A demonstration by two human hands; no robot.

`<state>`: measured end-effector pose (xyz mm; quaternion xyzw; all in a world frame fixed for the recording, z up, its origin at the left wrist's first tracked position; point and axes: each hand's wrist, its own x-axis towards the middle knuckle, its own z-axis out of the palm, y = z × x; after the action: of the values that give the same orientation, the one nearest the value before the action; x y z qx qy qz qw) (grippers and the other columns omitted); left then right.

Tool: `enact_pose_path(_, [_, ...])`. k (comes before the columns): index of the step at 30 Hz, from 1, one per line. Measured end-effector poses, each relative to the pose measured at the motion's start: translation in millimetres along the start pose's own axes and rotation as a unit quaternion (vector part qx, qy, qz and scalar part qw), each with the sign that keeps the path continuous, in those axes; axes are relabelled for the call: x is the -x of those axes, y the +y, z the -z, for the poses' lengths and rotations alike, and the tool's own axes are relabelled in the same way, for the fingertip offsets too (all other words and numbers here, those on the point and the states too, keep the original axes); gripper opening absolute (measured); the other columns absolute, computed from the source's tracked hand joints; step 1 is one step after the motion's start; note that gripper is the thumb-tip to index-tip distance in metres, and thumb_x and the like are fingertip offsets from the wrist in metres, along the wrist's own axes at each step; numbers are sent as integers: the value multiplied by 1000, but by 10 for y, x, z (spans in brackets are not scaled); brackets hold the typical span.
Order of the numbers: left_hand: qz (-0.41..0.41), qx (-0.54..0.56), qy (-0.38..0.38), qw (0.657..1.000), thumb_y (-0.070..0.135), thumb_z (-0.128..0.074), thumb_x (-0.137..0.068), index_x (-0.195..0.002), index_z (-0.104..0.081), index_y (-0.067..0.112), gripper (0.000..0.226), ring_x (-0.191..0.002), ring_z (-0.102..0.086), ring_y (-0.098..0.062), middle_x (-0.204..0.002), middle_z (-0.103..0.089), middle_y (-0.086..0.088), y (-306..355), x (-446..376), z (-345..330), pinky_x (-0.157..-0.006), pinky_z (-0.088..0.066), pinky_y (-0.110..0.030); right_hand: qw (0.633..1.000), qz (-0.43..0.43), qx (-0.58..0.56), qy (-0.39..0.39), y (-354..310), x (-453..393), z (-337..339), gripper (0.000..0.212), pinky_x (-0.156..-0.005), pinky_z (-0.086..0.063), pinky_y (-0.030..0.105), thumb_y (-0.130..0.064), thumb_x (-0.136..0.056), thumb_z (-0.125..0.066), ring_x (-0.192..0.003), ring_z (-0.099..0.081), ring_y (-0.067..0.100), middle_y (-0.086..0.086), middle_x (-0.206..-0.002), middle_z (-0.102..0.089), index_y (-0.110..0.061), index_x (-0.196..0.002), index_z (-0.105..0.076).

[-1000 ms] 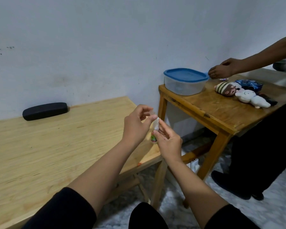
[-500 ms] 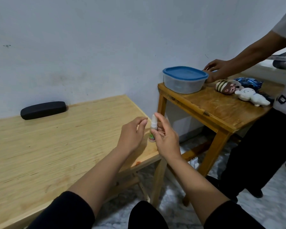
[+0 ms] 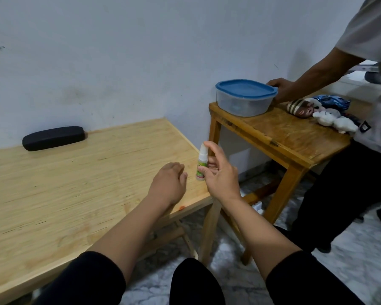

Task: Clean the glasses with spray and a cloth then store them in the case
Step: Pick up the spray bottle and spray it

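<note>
White and green, the spray stands upright in the right hand, pinched between thumb and fingers low on its body, the index finger arched over its cap. It hangs above the near right corner of the pale table. Just left of it, the left hand hovers with fingers loosely curled, holding nothing. Well apart, the black case lies closed by the wall.
</note>
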<state>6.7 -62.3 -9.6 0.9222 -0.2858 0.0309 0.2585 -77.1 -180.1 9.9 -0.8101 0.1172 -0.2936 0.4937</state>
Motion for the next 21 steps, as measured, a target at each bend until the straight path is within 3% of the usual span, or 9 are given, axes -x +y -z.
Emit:
enact_pose_path(11, [26,23,28,999,29,-43,-95,-129,-51,13,39,-121,-50,-22,-134,-54,-6,-32,41,194,-104,-39,-32,999,-13,-44,-6,-180,-79,-61,60,-61,-48,4,-1,-83,-65,-83,-64,-2,-3,-100,-63,-38,-127,-48])
enact_pose_path(16, [67,16,47,996,23,-43,-95,-129,-51,9,37,-123,-48,-25,-136,-52,-9,-429,-22,619,-102,-36,-29,997,11,-74,-19,-451,-337,-405,61,-63,-50,6,1,-81,-68,-80,-66,2,7,-101,-66,-33,-127,-49])
enact_pose_path(21, [139,-1,62,988,26,-43,-96,-132,-47,12,39,-123,-48,-25,-137,-50,-10,-1101,-84,1009,-102,-39,-34,995,15,-87,-44,-682,-627,-933,61,-53,-42,0,3,-79,-68,-62,-60,-12,8,-97,-62,-30,-127,-51])
